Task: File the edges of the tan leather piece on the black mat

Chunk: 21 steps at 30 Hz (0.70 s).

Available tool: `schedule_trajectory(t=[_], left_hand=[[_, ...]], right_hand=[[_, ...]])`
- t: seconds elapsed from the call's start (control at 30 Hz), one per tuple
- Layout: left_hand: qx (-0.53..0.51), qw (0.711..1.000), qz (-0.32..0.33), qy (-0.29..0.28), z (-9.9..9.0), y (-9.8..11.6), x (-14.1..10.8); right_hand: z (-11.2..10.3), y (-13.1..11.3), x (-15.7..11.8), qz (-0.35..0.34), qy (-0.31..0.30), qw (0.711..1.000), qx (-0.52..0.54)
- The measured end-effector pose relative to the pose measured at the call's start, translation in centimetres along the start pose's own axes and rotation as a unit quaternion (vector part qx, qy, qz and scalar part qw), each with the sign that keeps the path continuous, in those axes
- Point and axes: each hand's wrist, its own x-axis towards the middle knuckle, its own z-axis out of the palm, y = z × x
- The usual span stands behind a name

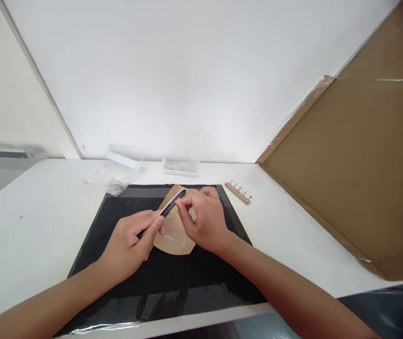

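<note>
My left hand (pixel 135 235) pinches a narrow dark strip with a white edge (pixel 173 203), which slants up to the right. Close to the strip's upper end is my right hand (pixel 203 216), its thumb and index finger pinched together; whatever they hold is too small to make out. Behind and below both hands is a tan, rounded flat piece (pixel 175 240) with a shiny surface, over a black mat (pixel 166 273). My fingers partly hide the strip and the tan piece.
A wooden bar with several metal hooks (pixel 237 192) lies right of the mat. Behind are a clear plastic tray (pixel 180 166), a translucent lid (pixel 123 157) and a crumpled plastic bag (pixel 111 179). Brown cardboard (pixel 357 174) stands at the right.
</note>
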Motion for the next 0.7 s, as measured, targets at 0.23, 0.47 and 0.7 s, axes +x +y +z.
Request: schedule_trajectory(t=[0.23, 0.47, 0.7], left_hand=[[0.067, 0.996, 0.057, 0.024, 0.00, 0.51, 0.31], [0.110, 0.981, 0.151, 0.054, 0.08, 0.22, 0.48], [0.132, 0.966, 0.213, 0.064, 0.09, -0.14, 0.43]], right_hand=[[-0.28, -0.11, 0.09, -0.001, -0.025, 1.000, 0.012], [-0.94, -0.18, 0.43, 0.028, -0.074, 0.995, 0.065], [-0.90, -0.24, 0.40, 0.041, -0.079, 0.991, 0.100]])
